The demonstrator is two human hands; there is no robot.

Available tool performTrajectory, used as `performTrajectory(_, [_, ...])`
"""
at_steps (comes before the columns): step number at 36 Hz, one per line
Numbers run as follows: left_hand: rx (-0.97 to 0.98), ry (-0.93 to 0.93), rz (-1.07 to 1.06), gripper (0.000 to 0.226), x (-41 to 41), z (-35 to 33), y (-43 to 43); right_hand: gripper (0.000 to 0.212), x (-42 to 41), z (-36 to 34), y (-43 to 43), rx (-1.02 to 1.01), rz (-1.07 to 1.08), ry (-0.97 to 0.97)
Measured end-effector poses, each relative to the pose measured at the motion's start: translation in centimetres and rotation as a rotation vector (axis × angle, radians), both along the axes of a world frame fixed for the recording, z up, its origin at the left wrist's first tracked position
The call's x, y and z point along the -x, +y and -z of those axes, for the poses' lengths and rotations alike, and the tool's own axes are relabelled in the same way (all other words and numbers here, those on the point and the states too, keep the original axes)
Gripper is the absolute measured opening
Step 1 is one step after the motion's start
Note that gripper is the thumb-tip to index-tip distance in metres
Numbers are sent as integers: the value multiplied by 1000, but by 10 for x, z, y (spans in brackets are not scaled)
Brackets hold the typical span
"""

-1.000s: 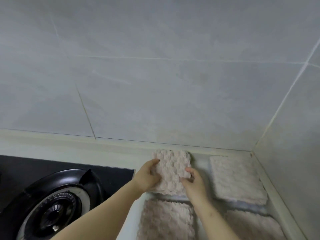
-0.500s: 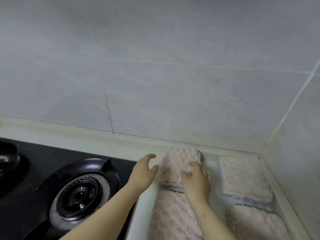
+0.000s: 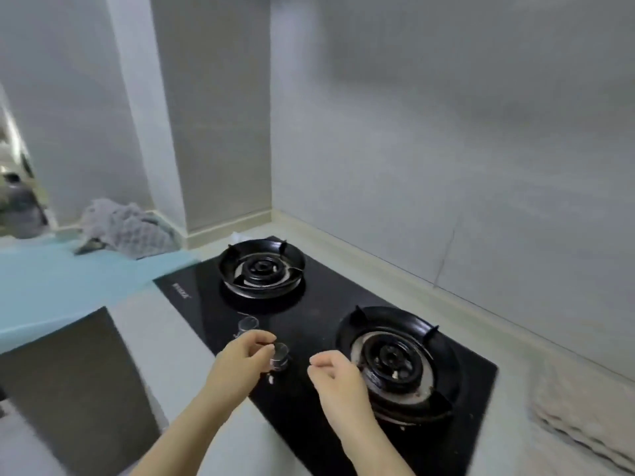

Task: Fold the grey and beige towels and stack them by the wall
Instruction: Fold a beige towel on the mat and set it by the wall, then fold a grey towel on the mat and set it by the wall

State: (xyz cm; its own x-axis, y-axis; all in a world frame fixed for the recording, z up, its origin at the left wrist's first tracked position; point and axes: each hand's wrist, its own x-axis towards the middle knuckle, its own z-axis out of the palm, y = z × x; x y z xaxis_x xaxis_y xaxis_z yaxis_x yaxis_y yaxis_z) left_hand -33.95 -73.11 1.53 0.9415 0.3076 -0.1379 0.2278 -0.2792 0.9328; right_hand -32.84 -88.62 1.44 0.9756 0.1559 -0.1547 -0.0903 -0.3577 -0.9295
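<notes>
At the lower right edge of the frame sits a stack of beige towels (image 3: 584, 417). They are soft and bumpy, folded flat, one on top of another, and their layered edges face the lower left. Those edges run slanting from the middle right down to the lower right corner. The frame cuts the stack off, so I cannot tell which way its long side goes. It lies on the pale counter (image 3: 515, 341), near the grey wall (image 3: 446, 149).

Far away in the upper left is the grey towel (image 3: 123, 230). It is a crumpled, fluffy heap with a waffle pattern, not folded, wider than it is tall. It rests on a smooth blue top (image 3: 51, 286), pushed against the foot of the wall.

Between them is a shiny black glass stove (image 3: 319, 314) with two round black burners, one further back (image 3: 262, 269) and one nearer (image 3: 395, 362), and two small round knobs (image 3: 248, 325).

Both hands hang over the front of the stove. The left hand (image 3: 240, 359) has loosely curled fingers right by the nearer knob (image 3: 279, 355), and nothing is in it. The right hand (image 3: 338, 376) is also loosely curled with nothing in it
</notes>
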Motion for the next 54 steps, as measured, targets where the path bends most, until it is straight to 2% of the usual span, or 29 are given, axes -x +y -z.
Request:
performTrajectory(6, [-20, 22, -134, 15, 49, 6, 136, 13, 26, 9, 138, 8, -172, 98])
performTrajectory(15, [-89, 38, -267, 12, 102, 8, 332, 17, 55, 15, 355, -43, -299, 178])
performTrajectory(24, [17, 50, -392, 14, 98, 13, 456, 14, 42, 31, 482, -37, -368, 230])
performTrajectory(32, [7, 89, -385, 15, 41, 23, 541, 16, -31, 47, 568, -45, -320, 222])
performTrajectory(43, [-73, 133, -316, 15, -90, 10, 654, 15, -166, 54, 682, -130, -157, 191])
performTrajectory(48, [-115, 158, -202, 15, -150, 23, 689, 18, -210, 57, 714, -98, -56, 154])
performTrajectory(54, [-311, 101, 63, 16, -237, 47, 718, 25, -252, 86, 742, -28, 103, 45])
